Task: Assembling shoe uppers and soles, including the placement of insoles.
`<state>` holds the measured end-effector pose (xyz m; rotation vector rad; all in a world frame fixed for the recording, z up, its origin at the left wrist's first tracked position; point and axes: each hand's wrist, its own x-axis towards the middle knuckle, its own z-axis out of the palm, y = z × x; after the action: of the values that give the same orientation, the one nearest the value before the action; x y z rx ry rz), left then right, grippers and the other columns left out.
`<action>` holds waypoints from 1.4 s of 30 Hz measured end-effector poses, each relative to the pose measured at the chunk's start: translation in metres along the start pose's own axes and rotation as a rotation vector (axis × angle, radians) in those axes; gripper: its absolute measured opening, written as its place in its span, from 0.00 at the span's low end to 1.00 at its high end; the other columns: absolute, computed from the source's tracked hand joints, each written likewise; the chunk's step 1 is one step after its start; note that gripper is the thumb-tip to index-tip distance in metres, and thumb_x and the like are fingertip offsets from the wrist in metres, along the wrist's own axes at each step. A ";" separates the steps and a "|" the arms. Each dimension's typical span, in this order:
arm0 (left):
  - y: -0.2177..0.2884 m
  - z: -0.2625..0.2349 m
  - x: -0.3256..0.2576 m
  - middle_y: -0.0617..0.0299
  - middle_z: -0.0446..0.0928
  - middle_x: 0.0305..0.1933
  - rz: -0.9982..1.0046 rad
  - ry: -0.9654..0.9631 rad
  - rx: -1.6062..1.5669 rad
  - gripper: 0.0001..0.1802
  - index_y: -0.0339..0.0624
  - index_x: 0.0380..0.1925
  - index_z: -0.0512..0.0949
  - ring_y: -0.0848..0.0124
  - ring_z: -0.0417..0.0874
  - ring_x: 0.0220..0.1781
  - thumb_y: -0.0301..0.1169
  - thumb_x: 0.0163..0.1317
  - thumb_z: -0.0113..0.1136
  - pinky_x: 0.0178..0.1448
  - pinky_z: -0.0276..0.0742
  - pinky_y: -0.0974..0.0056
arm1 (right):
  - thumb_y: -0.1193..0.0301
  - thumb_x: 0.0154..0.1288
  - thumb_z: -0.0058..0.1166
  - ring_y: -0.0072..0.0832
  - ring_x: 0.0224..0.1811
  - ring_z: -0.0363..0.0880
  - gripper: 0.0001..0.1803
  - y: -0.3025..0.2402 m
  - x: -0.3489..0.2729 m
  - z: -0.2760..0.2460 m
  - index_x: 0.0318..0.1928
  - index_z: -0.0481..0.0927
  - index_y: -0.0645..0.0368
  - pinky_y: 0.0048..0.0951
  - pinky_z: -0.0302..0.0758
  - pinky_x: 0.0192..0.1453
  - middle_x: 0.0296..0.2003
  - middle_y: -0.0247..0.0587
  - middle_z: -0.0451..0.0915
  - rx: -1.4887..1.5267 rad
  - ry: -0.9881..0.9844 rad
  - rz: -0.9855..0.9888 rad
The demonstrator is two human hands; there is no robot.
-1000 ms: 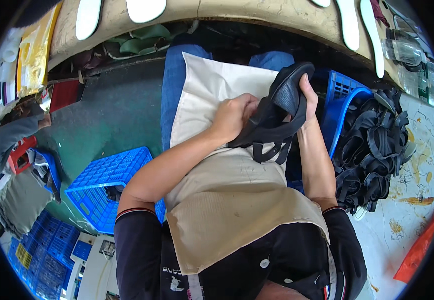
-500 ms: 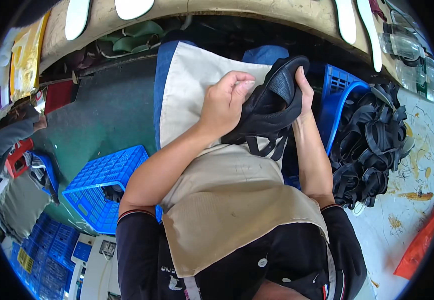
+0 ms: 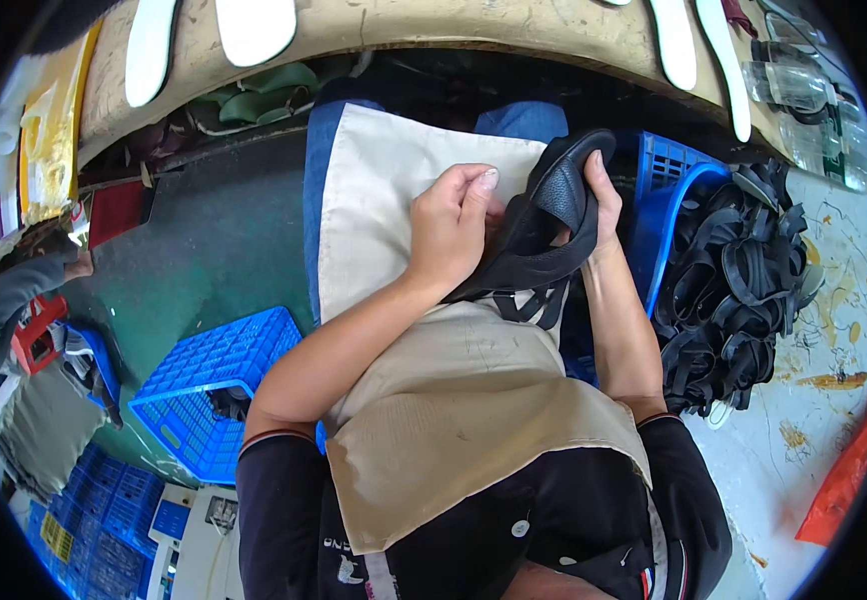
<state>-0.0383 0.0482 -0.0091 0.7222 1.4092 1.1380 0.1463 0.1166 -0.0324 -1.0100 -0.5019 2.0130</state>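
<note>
Compared with a second ago, the black sandal [image 3: 552, 225] has been tipped up and turned a bit, so more of its pebbled footbed faces the camera and its toe end now points up toward the blue basket [image 3: 676, 200]. The left hand [image 3: 454, 225] has also slid higher along the sandal's left edge. My read is that the shoe is being worked around in the grip, probably to get at the strap side (the straps hang below it, over the beige apron [image 3: 454, 400]).

Pose now: both hands are clamped on the sandal, held up over the lap. The left hand's fingers curl over its near edge with the thumb on top, and the right hand [image 3: 602, 195] cups it from behind, fingertips just showing past the rim. Forearms come up from below and converge on the shoe.

A heap of black sandals [image 3: 744, 290] sits just to the right, and a blue crate [image 3: 209, 385] stands on the floor at left.
</note>
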 end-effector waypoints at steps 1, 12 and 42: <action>0.005 -0.001 -0.001 0.64 0.77 0.25 -0.041 0.023 -0.055 0.11 0.34 0.41 0.82 0.77 0.72 0.24 0.30 0.73 0.55 0.31 0.68 0.72 | 0.52 0.77 0.47 0.26 0.34 0.86 0.22 0.001 -0.001 0.000 0.50 0.81 0.58 0.26 0.83 0.40 0.40 0.39 0.87 -0.006 0.014 0.010; -0.002 -0.005 0.032 0.61 0.81 0.26 0.147 -0.131 0.000 0.11 0.33 0.38 0.82 0.73 0.76 0.26 0.29 0.71 0.54 0.34 0.72 0.68 | 0.54 0.78 0.45 0.29 0.41 0.86 0.24 -0.002 0.009 -0.002 0.55 0.80 0.62 0.27 0.83 0.48 0.44 0.42 0.86 0.049 -0.106 0.011; 0.005 0.000 0.047 0.65 0.80 0.27 0.163 -0.205 -0.211 0.11 0.35 0.38 0.81 0.79 0.73 0.27 0.31 0.73 0.56 0.32 0.69 0.71 | 0.61 0.73 0.52 0.26 0.41 0.84 0.20 -0.006 0.004 0.012 0.53 0.80 0.64 0.25 0.80 0.50 0.43 0.44 0.85 -0.074 -0.082 -0.106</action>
<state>-0.0476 0.0923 -0.0223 0.7885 1.0558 1.2793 0.1380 0.1232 -0.0228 -0.9279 -0.6641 1.9596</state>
